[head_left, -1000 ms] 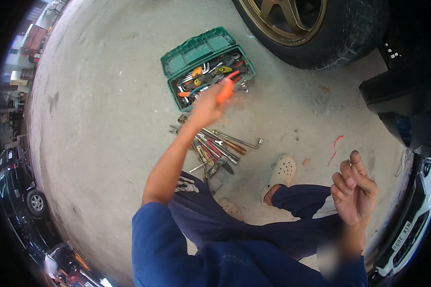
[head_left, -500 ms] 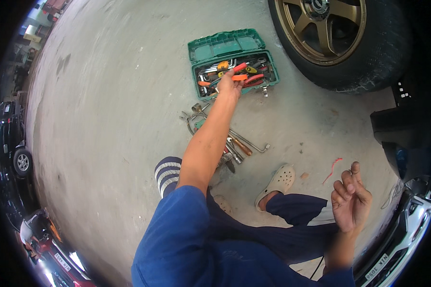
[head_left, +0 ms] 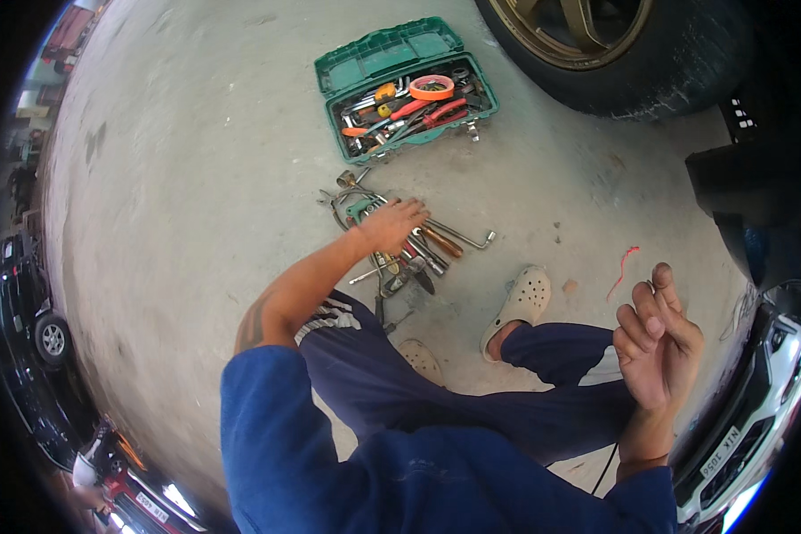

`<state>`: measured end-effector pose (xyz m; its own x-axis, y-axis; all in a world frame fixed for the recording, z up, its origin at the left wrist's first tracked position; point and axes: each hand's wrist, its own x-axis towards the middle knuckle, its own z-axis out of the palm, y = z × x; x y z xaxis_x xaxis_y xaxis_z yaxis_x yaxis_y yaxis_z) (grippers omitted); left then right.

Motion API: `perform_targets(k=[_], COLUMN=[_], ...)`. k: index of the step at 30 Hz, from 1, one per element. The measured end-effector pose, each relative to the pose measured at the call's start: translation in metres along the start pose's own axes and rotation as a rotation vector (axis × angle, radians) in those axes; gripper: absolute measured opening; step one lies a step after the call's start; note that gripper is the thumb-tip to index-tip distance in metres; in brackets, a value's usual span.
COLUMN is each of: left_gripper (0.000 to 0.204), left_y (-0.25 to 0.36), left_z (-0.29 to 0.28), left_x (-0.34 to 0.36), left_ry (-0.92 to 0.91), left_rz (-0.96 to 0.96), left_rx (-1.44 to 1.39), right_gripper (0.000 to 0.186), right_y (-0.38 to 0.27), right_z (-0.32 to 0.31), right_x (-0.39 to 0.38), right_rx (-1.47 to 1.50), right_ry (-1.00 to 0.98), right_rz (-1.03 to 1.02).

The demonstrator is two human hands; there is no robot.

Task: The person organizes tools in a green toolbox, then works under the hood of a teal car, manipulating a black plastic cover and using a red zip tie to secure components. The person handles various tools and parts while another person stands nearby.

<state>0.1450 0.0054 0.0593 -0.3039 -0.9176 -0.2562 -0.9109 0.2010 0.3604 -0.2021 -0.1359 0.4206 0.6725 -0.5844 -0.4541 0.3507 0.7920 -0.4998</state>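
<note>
My left hand [head_left: 393,224] is over a loose pile of hand tools on the concrete floor, its fingers stretched out and partly covering them. Whether it touches them I cannot tell. Around it lie a screwdriver with a wooden handle [head_left: 442,242], an L-shaped wrench [head_left: 472,240] and several other metal tools. Beyond the pile, a green toolbox [head_left: 390,55] stands with its lid up. Inside are an orange tape roll [head_left: 431,95], red-handled pliers [head_left: 445,114] and several more tools. At the right, my right hand [head_left: 657,343] is raised with its fingers curled in and nothing visible in them.
A large tire with a bronze wheel [head_left: 685,71] is at the upper right. A thin red strip [head_left: 624,271] lies on the floor near my right hand. My beige clogs [head_left: 527,298] are close to the tools. Parked vehicles line both sides, including a white car [head_left: 756,418].
My left hand has left the toolbox and come back toward me over the tool pile. The tape roll and red-handled pliers now lie uncovered in the box. My right hand keeps its curled pose.
</note>
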Motion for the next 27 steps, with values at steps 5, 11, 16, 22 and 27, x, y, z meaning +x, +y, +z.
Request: perform_targets(k=[5,11,16,22,27], left_gripper=[0.066,0.043,0.038,0.046,0.046], left_y=[0.025,0.032,0.033,0.013,-0.056], left_z=[0.056,0.076,0.028,-0.088,-0.131], left_x=[0.029,0.038,0.037,0.047,0.083], left_ry=[0.104,-0.049,0.075,0.397,0.607], left_rz=[0.059,0.071,0.021,-0.149,-0.261], left_rx=[0.031,0.147,0.040,-0.066,-0.003], right_gripper=[0.034,0.034,0.033,0.032,0.033], right_y=[0.005,0.005,0.003,-0.001,-0.001], right_z=[0.003,0.002,-0.002,-0.003,-0.003], right_x=[0.002,0.001,0.001,0.000,0.000], right_rx=[-0.005,-0.031,-0.003,-0.013,-0.009], right_ry=[-0.001,0.054,0.024,0.027,0.007], right_rz=[0.016,0.000,-0.008,-0.008,0.003])
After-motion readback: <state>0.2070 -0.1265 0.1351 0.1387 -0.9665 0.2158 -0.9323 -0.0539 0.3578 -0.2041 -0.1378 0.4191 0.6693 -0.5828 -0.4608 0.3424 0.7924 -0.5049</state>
